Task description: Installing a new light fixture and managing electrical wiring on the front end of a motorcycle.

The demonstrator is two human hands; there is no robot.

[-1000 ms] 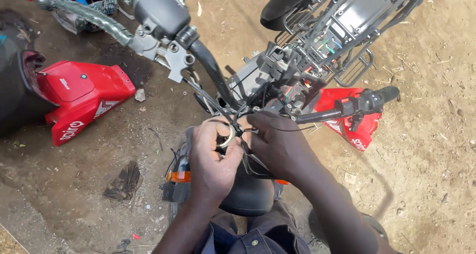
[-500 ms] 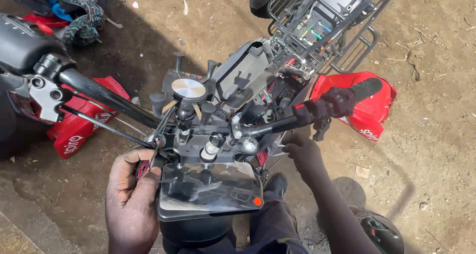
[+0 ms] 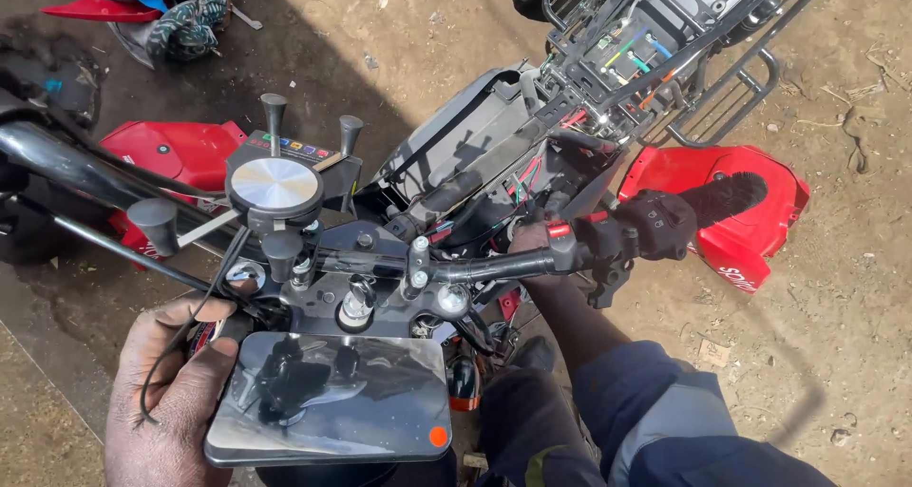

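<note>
My left hand (image 3: 166, 397) grips the left edge of a shiny chrome rectangular housing (image 3: 332, 401) at the front of a stripped motorcycle, thumb on its top corner. A thin black cable (image 3: 185, 330) loops across that hand. My right hand (image 3: 532, 240) reaches in behind the handlebar (image 3: 494, 267) among red and black wires. Only its knuckles show, and its fingers are hidden. Above the housing sits a round chrome cap (image 3: 275, 185) on the steering head.
The black right grip with switch block (image 3: 665, 223) sticks out over a red fairing panel (image 3: 750, 230) lying on the dirt. Another red panel (image 3: 176, 150) lies at the left. A chrome bar (image 3: 66, 169) crosses the upper left. A rear rack (image 3: 722, 78) is at the top right.
Both hands were together at the wires a second ago. My left hand has since dropped to the chrome housing and my right hand has gone in behind the handlebar. The view shifted down and closer.
</note>
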